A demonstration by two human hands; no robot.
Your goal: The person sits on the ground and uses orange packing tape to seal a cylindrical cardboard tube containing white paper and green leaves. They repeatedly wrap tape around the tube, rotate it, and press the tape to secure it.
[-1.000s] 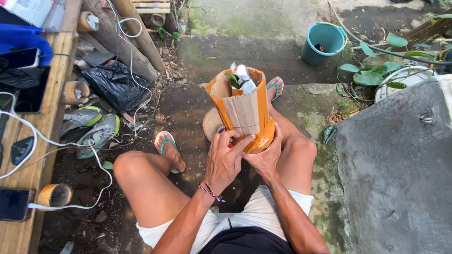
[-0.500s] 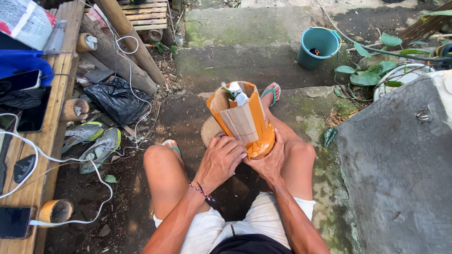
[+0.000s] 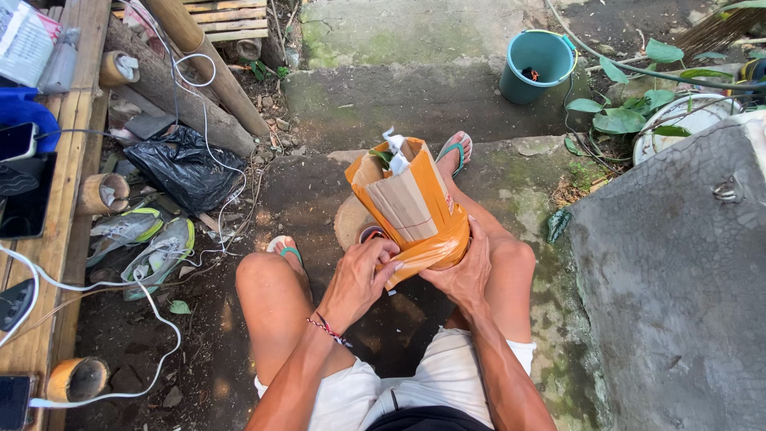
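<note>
An orange paper bag (image 3: 415,211) with a paler brown panel stands tilted between my knees, its open top showing white and green contents. My left hand (image 3: 359,279) grips the bag's lower left corner, fingers curled over its bottom edge. My right hand (image 3: 467,271) cups the bag's lower right side from beneath. A round pale stone or block (image 3: 351,219) lies on the ground just behind the bag. I sit with bare knees apart, wearing white shorts and green flip-flops.
A teal bucket (image 3: 536,64) stands ahead on the concrete. A large grey rock (image 3: 678,263) fills the right. On the left are a wooden bench (image 3: 56,239) with phones and white cables, a black plastic bag (image 3: 183,168), grey-green shoes (image 3: 144,239) and bamboo poles (image 3: 207,60).
The bag has tipped over to the right and sunk lower between my knees. My left hand has slid from its side down to the bottom corner.
</note>
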